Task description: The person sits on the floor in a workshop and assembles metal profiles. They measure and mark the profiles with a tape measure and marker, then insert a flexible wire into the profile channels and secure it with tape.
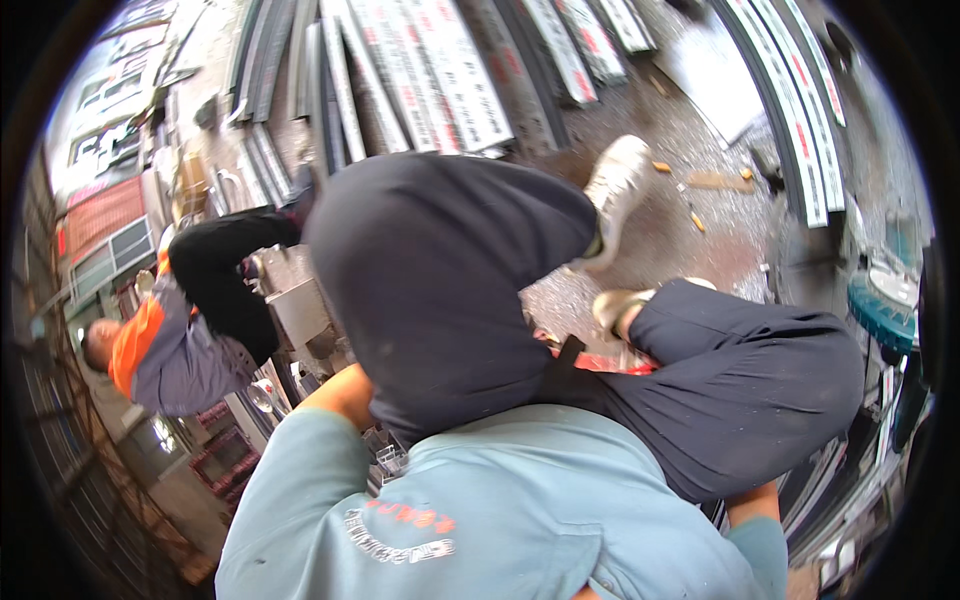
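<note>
Both of my hands are out of view: each forearm drops behind a thigh, the left forearm (343, 395) on one side and the right forearm (752, 504) on the other. I am seated low with bent knees in dark trousers (442, 277). My light-coloured shoes (619, 191) stand on a littered floor (667, 247). Beyond my knee lie long profiles (450, 71) in white film with black and red print. Something red (600, 361) shows between my legs.
At the left a person (191, 337) in an orange and grey top sits or crouches. More film-wrapped profiles (799, 112) lie at the upper right, near a white sheet (712, 75). A teal machine part (883, 311) stands at the right. A flat brown strip (720, 181) lies on the floor.
</note>
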Available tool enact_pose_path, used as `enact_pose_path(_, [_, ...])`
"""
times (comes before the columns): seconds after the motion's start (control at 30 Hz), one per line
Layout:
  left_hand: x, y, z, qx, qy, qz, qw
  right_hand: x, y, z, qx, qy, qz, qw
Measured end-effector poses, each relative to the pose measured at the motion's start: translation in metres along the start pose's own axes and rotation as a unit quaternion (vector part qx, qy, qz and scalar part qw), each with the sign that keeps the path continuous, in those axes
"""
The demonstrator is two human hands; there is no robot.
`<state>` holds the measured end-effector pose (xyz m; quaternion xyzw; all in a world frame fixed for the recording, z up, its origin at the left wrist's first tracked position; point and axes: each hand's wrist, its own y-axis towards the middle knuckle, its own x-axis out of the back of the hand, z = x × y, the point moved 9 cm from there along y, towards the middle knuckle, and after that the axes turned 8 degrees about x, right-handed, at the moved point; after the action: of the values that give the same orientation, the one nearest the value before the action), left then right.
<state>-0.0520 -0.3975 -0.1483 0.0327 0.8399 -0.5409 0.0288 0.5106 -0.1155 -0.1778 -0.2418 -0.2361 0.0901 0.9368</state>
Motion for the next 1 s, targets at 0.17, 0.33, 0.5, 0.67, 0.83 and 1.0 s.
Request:
enact_pose_path(0.17, [-0.021,0.002,0.026,-0.071,-0.047,0.008,0.996,0.014,-0.019,0.018,0.032,0.051,-0.016,0.998])
enact_pose_path(0.33, [-0.035,0.007,0.052,-0.138,-0.105,0.016,0.985,0.034,-0.043,0.038,0.051,0.123,-0.026,0.991])
enact_pose_path(0.5, [-0.042,0.011,0.086,-0.199,-0.185,0.029,0.962,0.051,-0.068,0.071,0.075,0.207,-0.029,0.975])
enact_pose_path(0.67, [-0.011,0.02,0.137,-0.261,-0.287,-0.02,0.921,0.061,-0.085,0.108,0.106,0.28,-0.008,0.954])
enact_pose_path(0.83, [0.024,0.058,0.188,-0.155,-0.099,-0.23,0.956,0.057,-0.1,0.139,0.147,0.333,0.042,0.93])
enact_pose_path(1.0, [0.033,0.082,0.21,-0.061,-0.07,-0.263,0.96,0.043,-0.139,0.164,0.123,0.384,0.043,0.914])
